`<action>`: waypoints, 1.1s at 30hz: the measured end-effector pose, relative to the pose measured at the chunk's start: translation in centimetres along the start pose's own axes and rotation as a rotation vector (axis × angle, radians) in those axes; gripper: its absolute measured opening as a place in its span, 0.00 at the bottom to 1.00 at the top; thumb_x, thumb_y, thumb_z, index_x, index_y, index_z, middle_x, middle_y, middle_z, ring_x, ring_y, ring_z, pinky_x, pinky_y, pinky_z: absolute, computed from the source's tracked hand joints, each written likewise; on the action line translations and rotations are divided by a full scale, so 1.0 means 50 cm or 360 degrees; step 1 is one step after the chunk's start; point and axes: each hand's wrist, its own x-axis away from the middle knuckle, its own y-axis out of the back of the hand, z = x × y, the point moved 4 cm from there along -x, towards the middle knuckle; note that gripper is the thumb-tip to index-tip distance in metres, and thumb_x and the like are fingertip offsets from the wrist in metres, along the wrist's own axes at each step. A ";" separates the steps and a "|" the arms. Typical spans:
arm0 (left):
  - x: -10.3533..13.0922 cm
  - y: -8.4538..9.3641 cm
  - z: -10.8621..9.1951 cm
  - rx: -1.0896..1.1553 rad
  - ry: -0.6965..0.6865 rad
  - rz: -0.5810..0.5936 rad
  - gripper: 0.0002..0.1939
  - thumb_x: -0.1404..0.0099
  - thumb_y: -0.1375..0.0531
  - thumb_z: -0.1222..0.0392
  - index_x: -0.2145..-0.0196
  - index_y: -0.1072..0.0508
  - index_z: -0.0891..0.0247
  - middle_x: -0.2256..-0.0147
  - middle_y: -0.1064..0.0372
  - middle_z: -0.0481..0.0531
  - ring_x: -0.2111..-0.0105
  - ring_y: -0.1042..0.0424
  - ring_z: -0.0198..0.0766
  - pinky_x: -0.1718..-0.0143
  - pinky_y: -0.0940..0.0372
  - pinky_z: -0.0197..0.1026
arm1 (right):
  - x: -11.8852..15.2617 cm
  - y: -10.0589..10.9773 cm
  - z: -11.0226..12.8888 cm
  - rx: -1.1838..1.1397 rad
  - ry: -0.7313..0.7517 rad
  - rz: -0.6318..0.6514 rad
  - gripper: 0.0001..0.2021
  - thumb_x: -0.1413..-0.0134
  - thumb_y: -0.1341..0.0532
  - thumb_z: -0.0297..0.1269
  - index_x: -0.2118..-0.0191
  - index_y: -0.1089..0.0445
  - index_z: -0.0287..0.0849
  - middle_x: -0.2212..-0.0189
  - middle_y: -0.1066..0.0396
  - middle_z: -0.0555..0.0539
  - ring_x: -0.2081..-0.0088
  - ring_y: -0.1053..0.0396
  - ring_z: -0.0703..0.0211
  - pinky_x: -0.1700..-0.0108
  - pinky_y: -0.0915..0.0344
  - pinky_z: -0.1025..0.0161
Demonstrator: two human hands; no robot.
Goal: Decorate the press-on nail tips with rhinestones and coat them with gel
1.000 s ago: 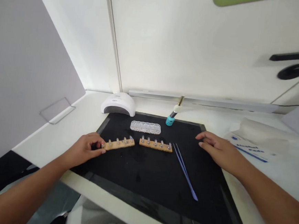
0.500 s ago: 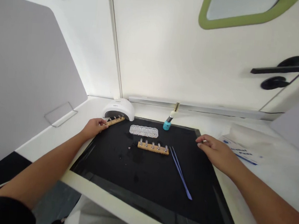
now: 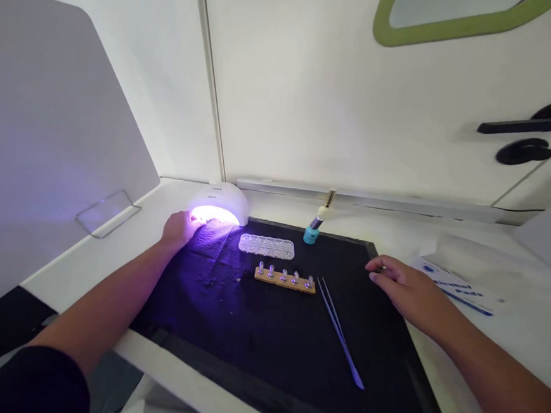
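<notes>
My left hand [image 3: 181,229] is at the left end of the white nail lamp [image 3: 221,196], its fingers pinched at the glowing opening. The wooden nail tip stand seen in those fingers earlier is now lost in the purple glare. Over the right edge of the black mat [image 3: 274,340] hangs my right hand [image 3: 400,281], fingers loosely curled, thumb a little apart, holding nothing visible. Another wooden stand [image 3: 285,280] with several clear nail tips sits mid-mat. Blue tweezers [image 3: 339,332] lie to its right, and a clear compartment case [image 3: 266,246] of small decorations is behind it.
A turquoise polish bottle [image 3: 311,235] stands near the mat's back edge, a brush with a gold end rising from it. On the right, a box of alcohol pads [image 3: 460,288] lies beyond my right hand. A wire holder [image 3: 107,213] stands at left. Tiny specks dot the mat.
The lamp has lit up purple. My left hand has moved slightly in toward its opening, and the stand it held has gone from sight under the lamp. My right hand keeps its loose curl.
</notes>
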 end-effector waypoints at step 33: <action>-0.093 0.080 -0.175 -0.0227 -0.0858 -0.0297 0.20 0.30 0.41 0.53 0.44 0.33 0.63 0.43 0.36 0.59 0.46 0.32 0.48 0.46 0.34 0.57 | -0.002 -0.003 -0.035 0.0040 -0.0253 0.0213 0.11 0.51 0.48 0.42 0.65 0.32 0.46 0.79 0.29 0.50 0.74 0.31 0.51 0.67 0.39 0.57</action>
